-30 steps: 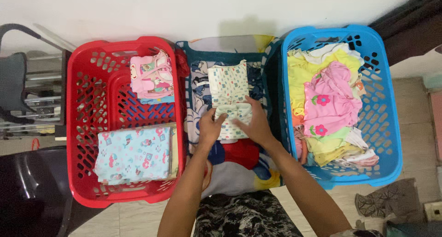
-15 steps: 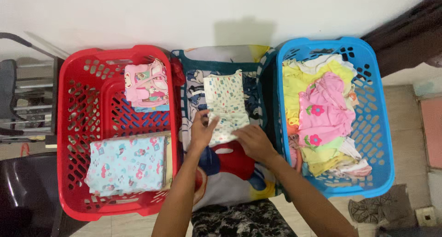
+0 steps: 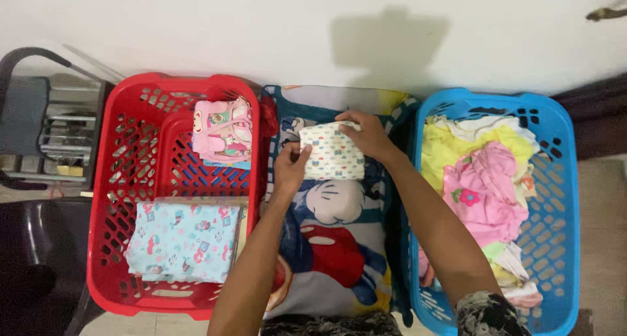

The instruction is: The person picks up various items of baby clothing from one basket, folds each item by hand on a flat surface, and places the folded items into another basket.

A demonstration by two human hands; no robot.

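Since half a second ago we have folded the patterned cloth shorter; our left hand pinches its near-left edge; our right hand presses its far corner; it rests on the cartoon blanket, between red basket and blue basket.

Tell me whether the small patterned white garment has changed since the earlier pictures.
Yes. The patterned white garment is folded shorter now, its far end doubled back, judged against the cartoon blanket beneath. The left hand and right hand press its edges.

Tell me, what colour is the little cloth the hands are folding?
The little cloth is white with small coloured prints, seen in the head view.
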